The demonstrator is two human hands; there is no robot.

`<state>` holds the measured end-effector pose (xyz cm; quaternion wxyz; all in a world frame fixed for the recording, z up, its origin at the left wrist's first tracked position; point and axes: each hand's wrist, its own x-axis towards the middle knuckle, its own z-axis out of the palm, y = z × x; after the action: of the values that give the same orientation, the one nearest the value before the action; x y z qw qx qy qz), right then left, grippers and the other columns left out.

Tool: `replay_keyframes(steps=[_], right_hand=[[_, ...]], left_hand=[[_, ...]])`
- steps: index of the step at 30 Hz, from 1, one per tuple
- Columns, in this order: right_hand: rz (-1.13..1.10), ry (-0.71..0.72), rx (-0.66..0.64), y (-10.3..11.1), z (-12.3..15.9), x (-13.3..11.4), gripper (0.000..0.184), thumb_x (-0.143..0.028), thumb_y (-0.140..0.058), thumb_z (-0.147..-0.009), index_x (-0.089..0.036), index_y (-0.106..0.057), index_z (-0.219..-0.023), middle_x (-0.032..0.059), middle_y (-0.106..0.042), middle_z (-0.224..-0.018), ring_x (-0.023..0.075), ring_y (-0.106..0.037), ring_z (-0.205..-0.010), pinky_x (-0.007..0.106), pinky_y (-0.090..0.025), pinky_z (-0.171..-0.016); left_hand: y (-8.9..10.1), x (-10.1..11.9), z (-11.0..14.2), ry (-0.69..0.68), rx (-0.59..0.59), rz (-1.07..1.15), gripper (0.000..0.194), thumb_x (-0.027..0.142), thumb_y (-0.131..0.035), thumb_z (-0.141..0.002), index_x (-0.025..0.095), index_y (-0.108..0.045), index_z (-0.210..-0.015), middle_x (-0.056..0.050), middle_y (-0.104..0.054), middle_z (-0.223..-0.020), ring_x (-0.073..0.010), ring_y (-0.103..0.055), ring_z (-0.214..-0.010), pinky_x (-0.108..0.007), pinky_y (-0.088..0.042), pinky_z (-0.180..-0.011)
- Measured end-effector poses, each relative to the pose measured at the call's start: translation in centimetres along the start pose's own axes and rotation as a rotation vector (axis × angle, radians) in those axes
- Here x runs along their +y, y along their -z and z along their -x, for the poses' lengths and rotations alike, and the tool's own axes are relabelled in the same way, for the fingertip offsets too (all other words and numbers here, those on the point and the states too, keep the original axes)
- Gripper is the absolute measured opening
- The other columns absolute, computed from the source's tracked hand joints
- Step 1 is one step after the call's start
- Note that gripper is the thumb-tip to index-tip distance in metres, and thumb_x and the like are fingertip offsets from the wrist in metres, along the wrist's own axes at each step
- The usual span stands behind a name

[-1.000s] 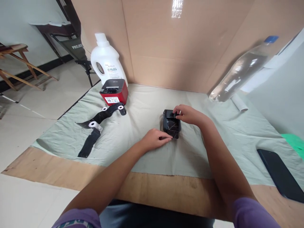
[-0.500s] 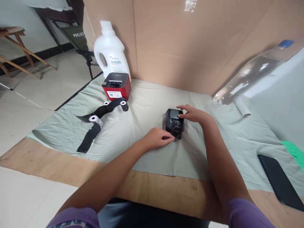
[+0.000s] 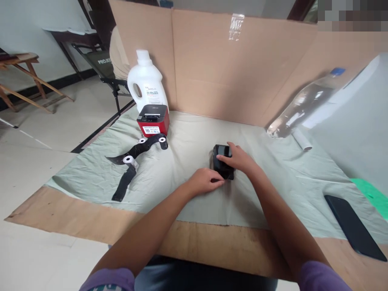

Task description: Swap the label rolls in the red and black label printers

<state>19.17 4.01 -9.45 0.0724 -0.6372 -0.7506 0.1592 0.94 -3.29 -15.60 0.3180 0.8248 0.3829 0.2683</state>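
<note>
A small black printer (image 3: 223,161) with a glossy window on top lies on the grey-green cloth in front of me. My right hand (image 3: 238,157) grips it from the right, thumb across its top and fingers at the far right edge. At its near edge, a dark strip (image 3: 229,177) sticks out. My left hand (image 3: 209,181) rests on the cloth, thumb and fingertips pinched at that strip's left corner. Left of my hands, black paper strips (image 3: 124,184) with white-cored rolls (image 3: 128,160) lie partly unrolled.
A red and black printer (image 3: 154,121) stands in front of a white detergent bottle (image 3: 147,83). To the right lean a clear plastic bottle (image 3: 303,103) and a white paper tube (image 3: 302,140). A phone (image 3: 354,226) lies near the right edge. Cardboard (image 3: 218,76) walls the back.
My right hand has moved left and its thumb now reaches across the printer's top. The crumpled shiny surface there now looks flat. My left hand stays at the near edge; the view has tilted up.
</note>
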Motion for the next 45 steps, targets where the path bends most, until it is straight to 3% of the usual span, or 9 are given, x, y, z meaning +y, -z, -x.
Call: replay_keyframes(steps=[3,6,13,17,22,28,31,36,45], right_hand=[[0.111,-0.054,0.016,-0.9,1.2,-2.4,0.098,-0.069,-0.063,-0.082,-0.019,-0.03,-0.159,0.0286,-0.05,-0.139,0.0463,-0.065,-0.114,0.053,-0.053,-0.089],[0.119,-0.101,0.027,-1.5,1.7,-3.6,0.099,-0.064,-0.064,-0.081,-0.019,-0.026,-0.16,0.0275,-0.049,-0.137,0.0457,-0.067,-0.109,0.052,-0.053,-0.087],[0.056,-0.118,0.033,-1.0,1.8,-2.9,0.103,-0.053,-0.073,-0.072,-0.019,-0.03,-0.159,0.0248,-0.053,-0.133,0.0421,-0.068,-0.106,0.048,-0.054,-0.085],[-0.065,-0.108,0.16,1.9,-0.2,2.2,0.083,-0.052,-0.07,-0.074,-0.028,-0.049,-0.151,0.0155,-0.06,-0.133,0.0372,-0.065,-0.114,0.044,-0.052,-0.094],[-0.113,-0.305,0.495,5.6,-2.1,12.8,0.086,-0.049,-0.071,-0.074,-0.029,-0.047,-0.154,0.0116,-0.059,-0.142,0.036,-0.062,-0.121,0.045,-0.049,-0.101],[-0.142,-0.565,0.699,5.3,-2.1,22.6,0.099,-0.051,-0.073,-0.071,-0.025,-0.038,-0.159,0.0165,-0.051,-0.151,0.0406,-0.057,-0.127,0.054,-0.043,-0.106],[-0.171,-0.633,0.736,4.3,-2.2,24.6,0.102,-0.051,-0.073,-0.07,-0.025,-0.034,-0.16,0.0176,-0.046,-0.155,0.0419,-0.055,-0.128,0.058,-0.04,-0.108],[-0.167,-0.613,0.754,3.5,-2.4,25.3,0.11,-0.049,-0.073,-0.069,-0.026,-0.024,-0.164,0.0169,-0.043,-0.157,0.0431,-0.053,-0.13,0.061,-0.039,-0.108],[-0.121,-0.673,0.623,4.4,-2.5,25.9,0.116,-0.054,-0.074,-0.069,-0.031,-0.014,-0.166,0.0156,-0.045,-0.157,0.045,-0.052,-0.13,0.062,-0.038,-0.107]], left_hand=[[-0.1,-0.3,-0.1,-0.031,0.001,-0.033,0.023,0.032,-0.061,-0.094,0.025,-0.082,-0.1,-0.002,-0.081,-0.103,-0.019,-0.073,-0.09,-0.029,-0.05,-0.08],[-0.3,-0.5,-0.1,-0.046,0.005,-0.033,0.023,0.032,-0.061,-0.094,0.024,-0.082,-0.1,-0.004,-0.081,-0.101,-0.0196,-0.073,-0.09,-0.03,-0.051,-0.081],[-0.1,-0.3,0.1,-0.01,-0.023,-0.011,0.023,0.032,-0.06,-0.095,0.025,-0.082,-0.098,-0.002,-0.081,-0.101,-0.0195,-0.072,-0.091,-0.031,-0.053,-0.084],[-0.1,-0.2,0.2,-0.03,-0.04,0.018,0.024,0.031,-0.057,-0.096,0.025,-0.081,-0.099,-0.002,-0.078,-0.105,-0.0166,-0.071,-0.088,-0.028,-0.052,-0.081],[-0.2,-0.1,0.3,-0.005,-0.045,-0.011,0.024,0.032,-0.057,-0.096,0.025,-0.08,-0.099,-0.003,-0.077,-0.108,-0.0152,-0.069,-0.083,-0.027,-0.05,-0.074],[-0.4,0.0,0.4,0.001,-0.048,-0.024,0.024,0.031,-0.057,-0.097,0.025,-0.08,-0.098,-0.003,-0.076,-0.106,-0.0136,-0.068,-0.08,-0.026,-0.05,-0.073],[-0.5,-0.2,0.6,-0.002,-0.059,-0.024,0.025,0.032,-0.057,-0.097,0.025,-0.08,-0.099,-0.003,-0.076,-0.107,-0.0122,-0.067,-0.075,-0.025,-0.05,-0.07],[-0.5,-0.5,0.7,-0.014,-0.057,-0.004,0.024,0.031,-0.056,-0.097,0.026,-0.08,-0.099,-0.003,-0.076,-0.106,-0.0117,-0.068,-0.076,-0.025,-0.05,-0.07],[-0.4,-0.3,0.8,-0.005,-0.063,0.011,0.023,0.029,-0.057,-0.097,0.026,-0.079,-0.098,-0.002,-0.076,-0.105,-0.0117,-0.067,-0.075,-0.024,-0.05,-0.068]])
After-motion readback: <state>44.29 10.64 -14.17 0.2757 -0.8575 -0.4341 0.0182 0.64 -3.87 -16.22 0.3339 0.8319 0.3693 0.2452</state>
